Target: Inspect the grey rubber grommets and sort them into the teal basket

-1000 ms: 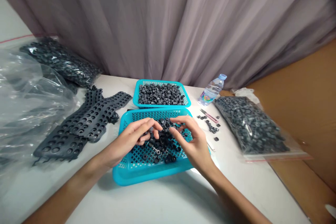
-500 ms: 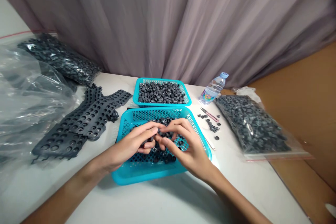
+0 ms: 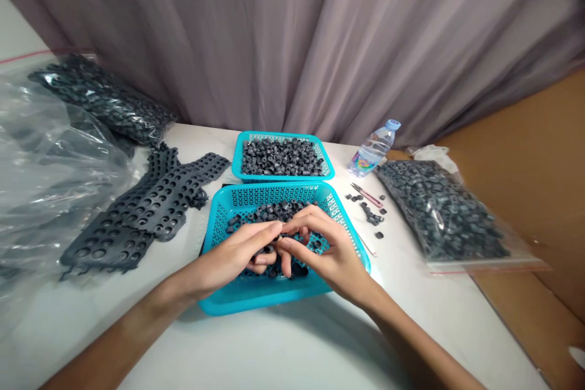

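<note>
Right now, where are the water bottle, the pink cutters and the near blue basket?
water bottle (image 3: pixel 371 152): head view, on its clear body.
pink cutters (image 3: pixel 368 197): head view, on the handles.
near blue basket (image 3: pixel 256 303): head view, on its front wall.

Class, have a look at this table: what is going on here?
A person's left hand and right hand meet fingertip to fingertip over the near blue basket, among small black rings; exactly what they pinch is hidden. A second basket behind is full of rings. Punched black sheets lie to the left, a bagged batch to the right.
</note>
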Demonstrator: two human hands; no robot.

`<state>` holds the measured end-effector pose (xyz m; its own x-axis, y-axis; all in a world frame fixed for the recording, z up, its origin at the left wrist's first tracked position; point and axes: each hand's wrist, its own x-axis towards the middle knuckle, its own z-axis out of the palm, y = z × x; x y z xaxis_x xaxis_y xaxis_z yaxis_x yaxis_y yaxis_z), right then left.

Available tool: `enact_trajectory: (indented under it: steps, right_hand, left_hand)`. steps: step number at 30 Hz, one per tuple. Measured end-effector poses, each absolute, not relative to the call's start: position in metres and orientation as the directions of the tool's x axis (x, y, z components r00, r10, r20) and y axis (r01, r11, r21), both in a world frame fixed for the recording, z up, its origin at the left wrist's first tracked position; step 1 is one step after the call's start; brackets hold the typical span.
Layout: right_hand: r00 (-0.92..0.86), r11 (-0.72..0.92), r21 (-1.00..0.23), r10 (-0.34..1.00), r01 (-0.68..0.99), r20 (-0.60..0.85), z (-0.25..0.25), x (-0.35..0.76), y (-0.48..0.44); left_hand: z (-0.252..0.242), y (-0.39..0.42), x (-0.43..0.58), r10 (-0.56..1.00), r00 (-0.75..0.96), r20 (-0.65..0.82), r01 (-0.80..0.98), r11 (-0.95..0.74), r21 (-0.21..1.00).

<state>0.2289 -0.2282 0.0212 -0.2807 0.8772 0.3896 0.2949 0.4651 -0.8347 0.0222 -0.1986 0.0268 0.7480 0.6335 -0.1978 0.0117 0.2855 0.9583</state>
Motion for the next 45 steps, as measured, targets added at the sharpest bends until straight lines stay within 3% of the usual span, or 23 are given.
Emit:
enact_trajectory:
  steps: [11,18,28,45]
  right_hand:
    - [-0.256,0.537,-0.775,0.842,0.333,0.474,0.017,0.231,-0.229]
    - [-0.153,0.546,-0.777,0.837,0.313,0.526,0.019,0.233,-0.231]
    - [-0.171,0.549,-0.788,0.836,0.278,0.522,0.019,0.232,-0.232]
    - [-0.2,0.546,-0.782,0.838,0.302,0.507,0.019,0.233,-0.233]
  left_hand:
    - [0.029,-0.2,0.022,0.595,0.761,-0.257,-0.04,0.438,0.898]
    - [0.036,-0.196,0.014,0.668,0.711,-0.22,-0.049,0.359,0.932]
    - [0.033,-0.193,0.016,0.678,0.728,-0.097,-0.112,0.257,0.96]
    - [0.033,-0.195,0.017,0.653,0.745,-0.132,-0.138,0.345,0.929]
